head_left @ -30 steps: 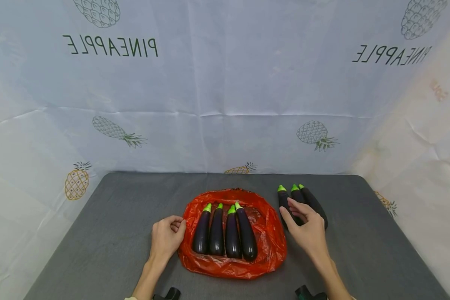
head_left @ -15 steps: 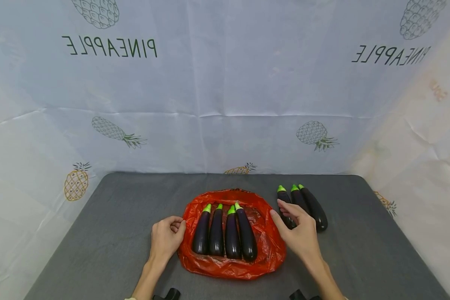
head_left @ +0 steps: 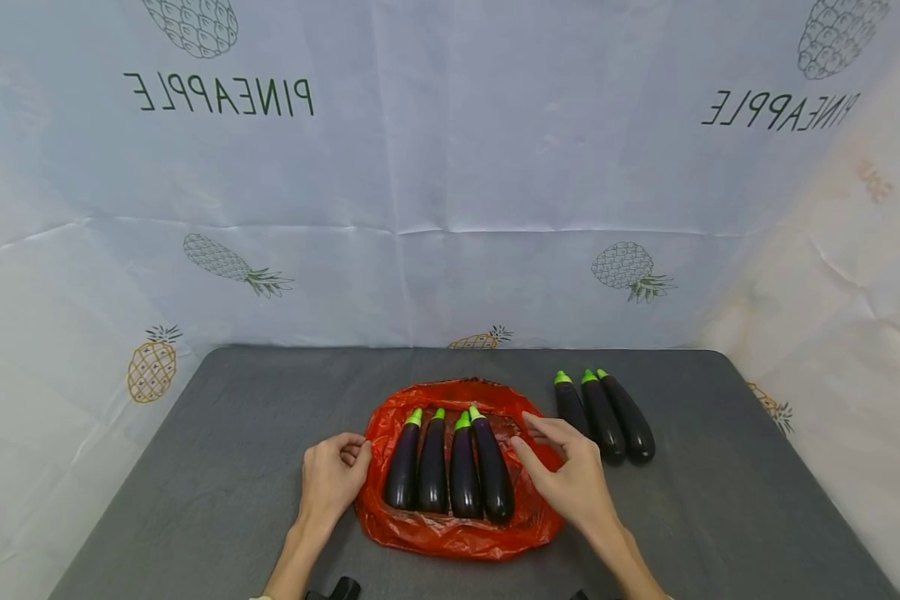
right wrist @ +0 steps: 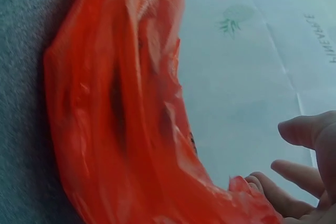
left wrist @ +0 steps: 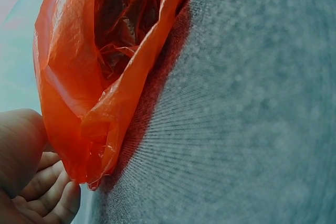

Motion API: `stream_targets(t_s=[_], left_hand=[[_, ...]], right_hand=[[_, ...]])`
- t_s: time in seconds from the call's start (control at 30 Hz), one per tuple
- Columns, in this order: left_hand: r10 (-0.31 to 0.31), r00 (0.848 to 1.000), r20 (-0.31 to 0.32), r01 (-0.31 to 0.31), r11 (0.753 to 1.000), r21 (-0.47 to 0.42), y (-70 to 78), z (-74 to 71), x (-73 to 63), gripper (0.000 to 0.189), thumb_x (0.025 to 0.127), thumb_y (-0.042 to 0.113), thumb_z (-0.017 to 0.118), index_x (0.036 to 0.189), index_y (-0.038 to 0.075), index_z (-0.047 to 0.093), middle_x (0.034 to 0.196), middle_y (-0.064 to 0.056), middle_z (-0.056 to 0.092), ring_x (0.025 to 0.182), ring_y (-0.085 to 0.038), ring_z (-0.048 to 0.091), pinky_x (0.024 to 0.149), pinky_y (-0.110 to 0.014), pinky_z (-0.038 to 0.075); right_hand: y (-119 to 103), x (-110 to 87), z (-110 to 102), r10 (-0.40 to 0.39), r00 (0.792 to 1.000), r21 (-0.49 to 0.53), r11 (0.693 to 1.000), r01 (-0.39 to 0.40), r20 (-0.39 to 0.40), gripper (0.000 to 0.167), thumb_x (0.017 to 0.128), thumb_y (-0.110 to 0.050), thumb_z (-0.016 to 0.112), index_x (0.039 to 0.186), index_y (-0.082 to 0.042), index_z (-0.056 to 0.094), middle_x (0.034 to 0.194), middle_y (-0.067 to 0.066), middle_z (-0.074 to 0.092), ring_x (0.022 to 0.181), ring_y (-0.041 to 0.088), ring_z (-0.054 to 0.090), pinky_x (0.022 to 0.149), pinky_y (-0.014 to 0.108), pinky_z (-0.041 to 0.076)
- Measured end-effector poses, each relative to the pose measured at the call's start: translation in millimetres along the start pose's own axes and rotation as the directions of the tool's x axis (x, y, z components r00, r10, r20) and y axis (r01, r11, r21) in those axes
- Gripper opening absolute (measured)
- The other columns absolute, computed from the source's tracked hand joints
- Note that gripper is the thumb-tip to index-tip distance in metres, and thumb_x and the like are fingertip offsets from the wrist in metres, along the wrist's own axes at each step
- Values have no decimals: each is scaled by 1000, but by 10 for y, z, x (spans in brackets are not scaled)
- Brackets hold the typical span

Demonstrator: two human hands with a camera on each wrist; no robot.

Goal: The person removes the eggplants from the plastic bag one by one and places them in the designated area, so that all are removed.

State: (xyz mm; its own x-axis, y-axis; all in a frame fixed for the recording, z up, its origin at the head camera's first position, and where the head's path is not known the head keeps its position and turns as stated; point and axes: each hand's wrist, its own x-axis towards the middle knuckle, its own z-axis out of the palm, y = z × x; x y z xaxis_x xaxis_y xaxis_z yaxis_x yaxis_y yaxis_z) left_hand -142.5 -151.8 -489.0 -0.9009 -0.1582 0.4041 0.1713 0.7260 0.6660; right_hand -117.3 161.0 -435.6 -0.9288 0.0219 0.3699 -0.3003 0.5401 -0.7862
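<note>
An open red plastic bag [head_left: 375, 521] lies in the middle of the table, its rim spread wide. Several dark purple eggplants [head_left: 492, 471] with green tops lie side by side in it. My left hand [head_left: 332, 477] pinches the bag's left rim; in the left wrist view the thumb [left wrist: 21, 145] and curled fingers sit around the orange-red plastic. Over the bag's right side is my right hand [head_left: 573, 479], thumb and fingers parted, just right of the rightmost eggplant. In the right wrist view its fingers [right wrist: 294, 177] are close to the bag's edge, with nothing gripped.
Three more eggplants [head_left: 627, 417] lie together on the grey table [head_left: 217, 442] behind the right hand, to the right of the bag. A pale cloth [head_left: 420, 167] printed with pineapples hangs behind the table and along its sides.
My right hand has moved left, from over the loose eggplants to the bag's right side. The bag's right rim has shifted slightly inward. The left hand has stayed put.
</note>
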Motion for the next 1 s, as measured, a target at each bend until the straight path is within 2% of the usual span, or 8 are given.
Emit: stream_targets(t_s=[0.23,0.53,1.0], left_hand=[[-3,1000,3,3,1000,-3,-8,1,-4,6,83,2,77,77,3,75,63,-2,68,54,-3,56,56,-23,51],[3,1000,1,-3,1000,-7,5,-3,-3,7,83,2,77,76,3,75,63,-2,68,54,-2,55,55,-23,51],[9,1000,-2,-9,1000,-2,0,-3,-5,7,82,2,77,76,3,75,63,-2,68,54,-2,55,55,-24,51]], right_hand=[[15,-50,107,49,998,-26,999,-47,51,39,86,-20,82,122,-10,75,113,7,76,97,24,73,85,33,60],[88,-81,238,81,991,-2,997,-82,106,42,84,-20,84,122,-4,74,112,8,76,92,22,74,82,35,61],[171,-150,366,144,983,-83,987,-135,115,46,84,-31,84,122,-7,75,105,7,76,86,17,72,77,28,60]])
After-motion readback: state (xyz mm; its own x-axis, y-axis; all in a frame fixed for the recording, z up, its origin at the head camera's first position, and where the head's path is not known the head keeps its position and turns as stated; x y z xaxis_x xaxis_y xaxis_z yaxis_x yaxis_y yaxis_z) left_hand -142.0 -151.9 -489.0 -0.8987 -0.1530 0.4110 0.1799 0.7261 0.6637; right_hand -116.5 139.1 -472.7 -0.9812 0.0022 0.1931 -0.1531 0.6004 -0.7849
